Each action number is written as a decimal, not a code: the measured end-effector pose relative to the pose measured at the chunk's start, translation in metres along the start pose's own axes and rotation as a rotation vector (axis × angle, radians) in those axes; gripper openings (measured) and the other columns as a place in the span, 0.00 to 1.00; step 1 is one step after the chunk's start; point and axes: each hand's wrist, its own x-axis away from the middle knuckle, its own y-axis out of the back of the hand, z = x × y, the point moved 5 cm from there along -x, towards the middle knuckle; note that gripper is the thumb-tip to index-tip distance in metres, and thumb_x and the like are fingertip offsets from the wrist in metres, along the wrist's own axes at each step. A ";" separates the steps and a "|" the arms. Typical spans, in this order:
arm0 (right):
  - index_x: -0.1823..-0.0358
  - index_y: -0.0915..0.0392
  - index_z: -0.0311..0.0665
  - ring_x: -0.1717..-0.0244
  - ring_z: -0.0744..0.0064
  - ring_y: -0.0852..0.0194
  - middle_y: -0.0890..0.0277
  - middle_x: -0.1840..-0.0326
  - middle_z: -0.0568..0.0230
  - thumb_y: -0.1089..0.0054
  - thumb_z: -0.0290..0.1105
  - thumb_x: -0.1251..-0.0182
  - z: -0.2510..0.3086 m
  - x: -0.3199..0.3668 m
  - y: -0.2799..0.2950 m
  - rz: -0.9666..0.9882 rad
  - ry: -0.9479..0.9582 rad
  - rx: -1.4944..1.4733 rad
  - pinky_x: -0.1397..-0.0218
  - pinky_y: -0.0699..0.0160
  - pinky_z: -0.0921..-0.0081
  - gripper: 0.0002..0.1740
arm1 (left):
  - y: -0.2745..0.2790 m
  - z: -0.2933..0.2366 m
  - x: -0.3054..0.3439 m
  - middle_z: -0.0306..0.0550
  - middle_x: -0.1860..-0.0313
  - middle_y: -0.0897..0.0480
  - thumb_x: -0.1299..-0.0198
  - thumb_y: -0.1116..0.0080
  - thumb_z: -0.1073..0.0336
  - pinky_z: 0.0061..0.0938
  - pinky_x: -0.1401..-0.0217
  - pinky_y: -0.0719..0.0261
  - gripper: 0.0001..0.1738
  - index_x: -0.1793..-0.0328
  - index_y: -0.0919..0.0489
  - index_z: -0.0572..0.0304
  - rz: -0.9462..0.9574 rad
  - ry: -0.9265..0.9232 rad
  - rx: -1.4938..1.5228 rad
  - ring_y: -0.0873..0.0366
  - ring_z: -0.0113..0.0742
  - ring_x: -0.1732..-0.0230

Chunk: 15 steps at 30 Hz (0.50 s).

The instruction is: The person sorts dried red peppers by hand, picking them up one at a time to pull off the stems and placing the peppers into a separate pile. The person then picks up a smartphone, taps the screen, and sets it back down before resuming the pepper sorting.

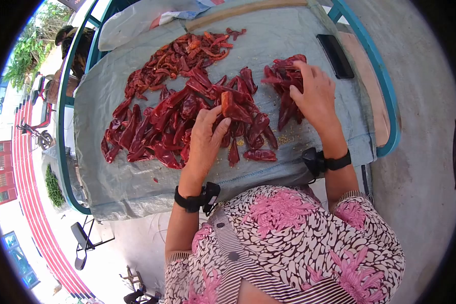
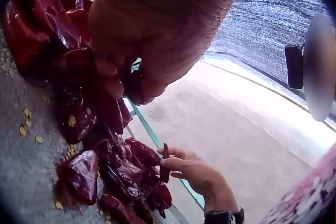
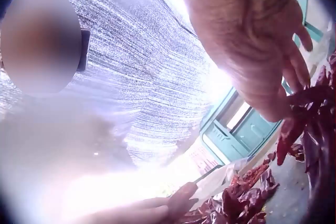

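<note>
A heap of dried red chili peppers lies on a grey-green sheet. At the heap's near right side, my left hand has thumb and fingertips around a dark red pepper with an orange end. The left wrist view shows these fingers low over the glossy peppers, partly hiding the held one. Farther right, my right hand pinches a dried red pepper between thumb and fingers. It is over a smaller pile of chili peppers.
Smaller, shrivelled orange-red peppers spread behind the heap. A black phone lies at the right, inside the teal metal rail. Yellow seeds are scattered on the sheet. A plastic bag lies at the back.
</note>
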 end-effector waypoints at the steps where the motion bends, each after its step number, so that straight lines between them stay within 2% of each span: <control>1: 0.42 0.18 0.46 0.39 0.55 0.24 0.17 0.48 0.62 0.32 0.34 0.41 0.005 -0.001 0.005 -0.101 0.007 0.020 0.34 0.34 0.50 0.23 | -0.003 0.003 0.000 0.51 0.53 0.22 0.29 0.35 0.66 0.35 0.50 0.21 0.19 0.35 0.20 0.62 0.022 0.041 0.048 0.20 0.47 0.53; 4: 0.41 0.18 0.48 0.35 0.55 0.28 0.18 0.45 0.64 0.33 0.31 0.40 0.023 -0.005 -0.015 0.050 0.175 -0.153 0.29 0.38 0.49 0.23 | -0.006 0.017 -0.003 0.51 0.53 0.22 0.27 0.36 0.65 0.33 0.49 0.21 0.18 0.36 0.19 0.62 0.020 0.158 0.212 0.20 0.45 0.54; 7: 0.40 0.17 0.51 0.34 0.56 0.28 0.18 0.44 0.62 0.35 0.27 0.39 0.046 -0.005 -0.042 0.103 0.387 -0.127 0.28 0.39 0.50 0.23 | -0.007 0.024 -0.001 0.50 0.52 0.20 0.27 0.36 0.64 0.33 0.47 0.21 0.16 0.37 0.19 0.62 0.041 0.245 0.253 0.19 0.45 0.53; 8: 0.39 0.17 0.54 0.34 0.57 0.28 0.18 0.44 0.60 0.38 0.24 0.37 0.050 -0.005 -0.048 0.163 0.417 -0.093 0.27 0.41 0.48 0.25 | -0.008 0.027 0.000 0.50 0.52 0.20 0.27 0.36 0.65 0.33 0.47 0.21 0.16 0.37 0.19 0.62 0.029 0.195 0.233 0.18 0.45 0.53; 11: 0.34 0.19 0.56 0.33 0.56 0.29 0.21 0.37 0.58 0.39 0.23 0.36 0.046 -0.008 -0.078 0.204 0.507 -0.010 0.24 0.44 0.48 0.29 | -0.009 0.035 0.001 0.50 0.53 0.18 0.28 0.36 0.64 0.33 0.47 0.21 0.16 0.38 0.19 0.62 0.002 0.094 0.169 0.18 0.46 0.53; 15: 0.34 0.19 0.59 0.39 0.58 0.24 0.21 0.48 0.60 0.41 0.21 0.35 0.052 -0.013 -0.089 0.334 0.529 0.043 0.21 0.47 0.43 0.30 | -0.008 0.032 -0.001 0.51 0.53 0.17 0.29 0.35 0.64 0.34 0.46 0.21 0.16 0.39 0.19 0.63 -0.004 0.106 0.143 0.17 0.47 0.52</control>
